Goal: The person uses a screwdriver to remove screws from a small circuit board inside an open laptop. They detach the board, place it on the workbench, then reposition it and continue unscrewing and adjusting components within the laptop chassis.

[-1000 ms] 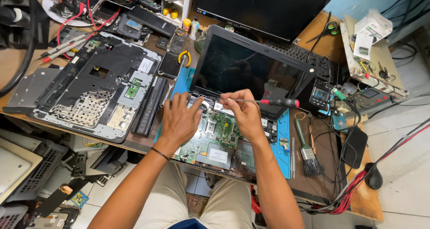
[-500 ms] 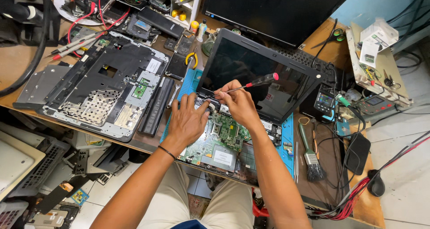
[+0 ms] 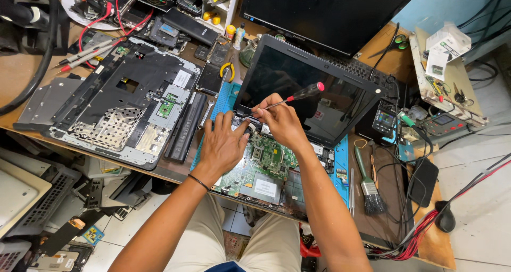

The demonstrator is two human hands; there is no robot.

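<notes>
An opened laptop lies on a blue mat, its green motherboard (image 3: 266, 163) bare and its dark screen (image 3: 303, 91) tilted up behind. My left hand (image 3: 223, 144) rests flat on the left part of the board, fingers spread. My right hand (image 3: 279, 120) pinches a screwdriver with a black and red handle (image 3: 306, 92); its thin shaft slants down left to the board's back edge near the hinge. The tip is hidden by my fingers.
A removed black laptop top case (image 3: 122, 107) and a long black battery (image 3: 186, 125) lie to the left. A brush (image 3: 367, 181), a black mouse (image 3: 423, 181), a small meter (image 3: 384, 120) and cables crowd the right. A monitor (image 3: 330, 11) stands behind.
My right hand has swung the screwdriver from lying level to the right up into a slant, handle raised over the screen. My left hand stays on the board.
</notes>
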